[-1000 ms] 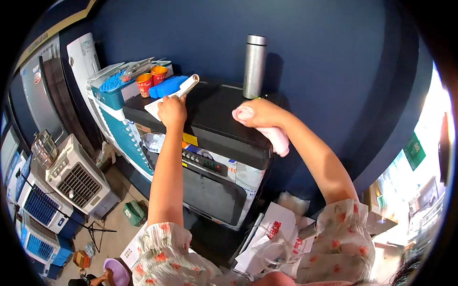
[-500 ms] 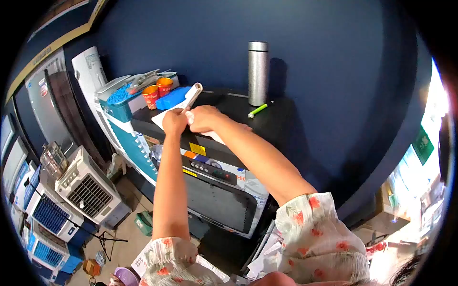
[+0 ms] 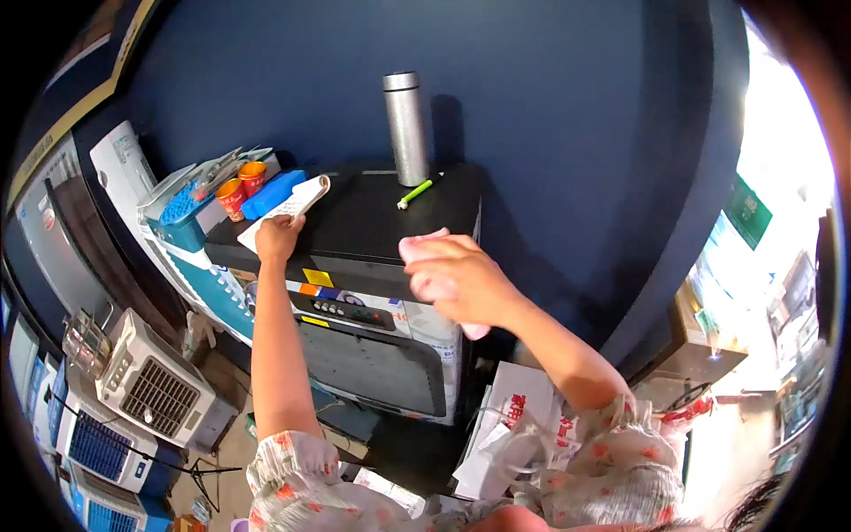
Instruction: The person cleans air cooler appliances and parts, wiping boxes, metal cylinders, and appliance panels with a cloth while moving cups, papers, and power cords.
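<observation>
The right hand [image 3: 461, 279] is closed around a pink cloth [image 3: 421, 244], its fingers curled over the bundle. Part of the cloth bulges out past the fingertips on the upper left, and another end hangs below the palm. Hand and cloth show in front of the near right part of a black cabinet top [image 3: 363, 217]; whether they touch it cannot be told.

The left hand [image 3: 279, 238] lies on the near side of an open notebook [image 3: 285, 209], whose pages extend past the fingers to both sides and curl up at the far right end. Whether these fingers pinch the pages or only press on them cannot be told.

Just beyond the notebook lies a blue box [image 3: 273, 194], near two red cups [image 3: 231, 199]. A green pen [image 3: 419, 191] rests in front of a silver flask [image 3: 407, 131].
</observation>
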Available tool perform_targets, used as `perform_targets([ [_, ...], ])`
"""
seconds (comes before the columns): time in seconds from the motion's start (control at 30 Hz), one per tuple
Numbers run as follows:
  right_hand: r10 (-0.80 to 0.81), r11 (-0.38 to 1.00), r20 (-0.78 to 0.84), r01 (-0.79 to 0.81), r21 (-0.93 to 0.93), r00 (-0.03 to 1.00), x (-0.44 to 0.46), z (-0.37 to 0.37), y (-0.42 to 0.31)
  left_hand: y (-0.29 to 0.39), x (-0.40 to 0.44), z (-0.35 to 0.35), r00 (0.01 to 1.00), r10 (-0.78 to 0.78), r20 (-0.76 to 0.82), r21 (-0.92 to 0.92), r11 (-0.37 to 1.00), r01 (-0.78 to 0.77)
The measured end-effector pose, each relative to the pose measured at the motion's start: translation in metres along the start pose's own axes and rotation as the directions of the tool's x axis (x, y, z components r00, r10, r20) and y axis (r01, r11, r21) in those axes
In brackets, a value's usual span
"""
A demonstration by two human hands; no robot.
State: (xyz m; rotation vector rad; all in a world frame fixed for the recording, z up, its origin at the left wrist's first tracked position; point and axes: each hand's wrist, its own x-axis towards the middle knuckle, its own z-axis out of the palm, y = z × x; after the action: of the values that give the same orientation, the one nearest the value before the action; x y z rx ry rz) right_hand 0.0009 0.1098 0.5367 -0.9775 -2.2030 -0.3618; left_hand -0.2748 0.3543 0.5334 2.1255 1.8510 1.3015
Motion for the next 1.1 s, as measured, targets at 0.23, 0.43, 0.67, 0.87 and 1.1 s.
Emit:
perform_targets([
  [0.23, 0.825, 0.205, -0.075, -0.173, 0.963, 0.560, -0.056, 0.017, 0.057, 0.051, -0.050, -0.015, 0.850, 0.510, -0.134, 0.014, 0.858, -0.513],
  [0.43, 0.565, 0.713, -0.388, -0.193, 0.674, 0.728, -0.030, 0.050, 0.038, 0.129, -0.099, 0.013, 0.931, 0.363, -0.017, -0.255, 0.899, -0.356],
  [0.67, 0.796, 0.584, -0.444, -0.329, 0.742, 0.411, 0.008, 0.061, 0.165, 0.133, -0.107, 0.015, 0.951, 0.308, 0.004, -0.044, 0.950, -0.308],
  [0.87, 0.935, 0.342, -0.233, -0.516, 0.785, 0.266, 0.017, 0.077, 0.292, 0.130, -0.106, 0.018, 0.951, 0.310, -0.003, -0.033, 0.950, -0.310],
  [1.1, 0.870, 0.476, -0.286, -0.539, 0.695, 0.401, -0.001, 0.077, 0.269, 0.133, -0.107, 0.017, 0.952, 0.305, 0.010, -0.024, 0.952, -0.305],
])
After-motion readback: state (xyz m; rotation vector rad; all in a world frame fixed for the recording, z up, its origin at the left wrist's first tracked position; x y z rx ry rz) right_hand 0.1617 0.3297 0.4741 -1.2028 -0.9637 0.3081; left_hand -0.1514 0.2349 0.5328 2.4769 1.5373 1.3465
